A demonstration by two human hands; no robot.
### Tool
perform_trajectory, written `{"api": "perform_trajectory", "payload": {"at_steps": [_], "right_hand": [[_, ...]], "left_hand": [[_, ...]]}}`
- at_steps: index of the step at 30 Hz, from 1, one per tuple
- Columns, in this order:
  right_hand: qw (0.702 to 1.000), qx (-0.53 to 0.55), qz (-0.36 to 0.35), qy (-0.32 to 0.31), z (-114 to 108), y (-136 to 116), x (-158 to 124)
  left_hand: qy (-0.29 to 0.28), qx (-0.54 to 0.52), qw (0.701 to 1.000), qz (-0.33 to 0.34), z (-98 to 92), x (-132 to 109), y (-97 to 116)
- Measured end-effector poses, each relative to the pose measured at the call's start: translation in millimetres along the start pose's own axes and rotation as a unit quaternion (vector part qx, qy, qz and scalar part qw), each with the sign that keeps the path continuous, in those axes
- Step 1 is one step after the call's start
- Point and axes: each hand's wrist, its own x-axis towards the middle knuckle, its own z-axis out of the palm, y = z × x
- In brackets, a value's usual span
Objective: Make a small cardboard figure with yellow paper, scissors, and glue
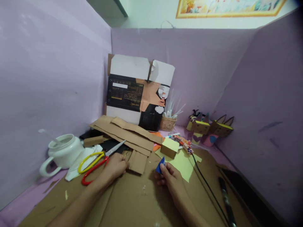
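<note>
Between the thumb and fingers of my right hand [171, 178] is a small blue piece of paper [160, 166] with a pointed top, held just above the cardboard-covered table. My left hand [117, 165] is closed, its fingertips down beside a small cardboard piece [137, 162]; whatever it may hold is hidden. Scissors [104, 160] with one yellow and one red handle lie against the left hand, blades angled up to the right. Past my right hand stands a small cardboard box [169, 147] with a yellow top, on a sheet of yellow paper [186, 165].
Cardboard strips [127, 132] are heaped behind the left hand. A white pot [65, 151] stands at left. An unfolded printed carton [137, 91] leans on the back wall. Beside a basket of white sticks [168, 123] are animal-eared cardboard figures [201, 127]. A black cord [208, 186] crosses the right side.
</note>
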Motion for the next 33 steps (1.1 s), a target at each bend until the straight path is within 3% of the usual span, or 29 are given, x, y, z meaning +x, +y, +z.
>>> {"api": "perform_trajectory", "payload": {"at_steps": [4, 7, 9, 14, 16, 18, 23, 27, 30, 33], "right_hand": [[1.0, -0.022, 0.005, 0.002, -2.9, 1.3, 0.7], [0.999, -0.035, 0.005, -0.008, -5.2, 2.1, 1.0], [0.999, -0.04, 0.005, -0.011, -5.6, 2.3, 0.8], [0.999, -0.028, 0.007, -0.014, -2.9, 4.0, -0.7], [1.0, -0.009, 0.018, -0.017, -1.6, 4.4, -1.3], [0.998, 0.026, 0.044, -0.029, 0.3, 3.8, -1.4], [0.983, 0.094, 0.126, -0.092, 12.8, -2.8, 3.3], [0.98, 0.095, 0.15, -0.093, 26.9, -11.2, 12.5], [0.981, 0.096, 0.151, -0.072, 33.9, -20.0, 22.1], [0.977, 0.109, 0.177, -0.038, 38.5, -29.2, 34.3]], "left_hand": [[0.076, 0.059, 0.995, 0.022, 10.8, 9.0, 5.8], [0.118, 0.102, 0.987, 0.035, 8.4, 5.7, 14.0], [0.156, 0.122, 0.979, 0.037, -6.0, 1.4, 16.8], [0.275, 0.155, 0.948, -0.021, -69.5, -0.9, 7.8], [0.262, 0.16, 0.952, -0.015, -83.9, 3.0, 2.6], [0.206, 0.152, 0.967, 0.008, -83.6, 7.6, 0.0], [0.07, 0.137, 0.988, 0.025, -43.7, 12.4, 10.3], [0.052, 0.176, 0.983, 0.023, -13.1, 13.9, 29.1], [0.043, 0.189, 0.981, 0.022, -3.2, 14.9, 35.5], [0.005, 0.184, 0.983, 0.018, -5.7, 10.6, 29.5]]}}
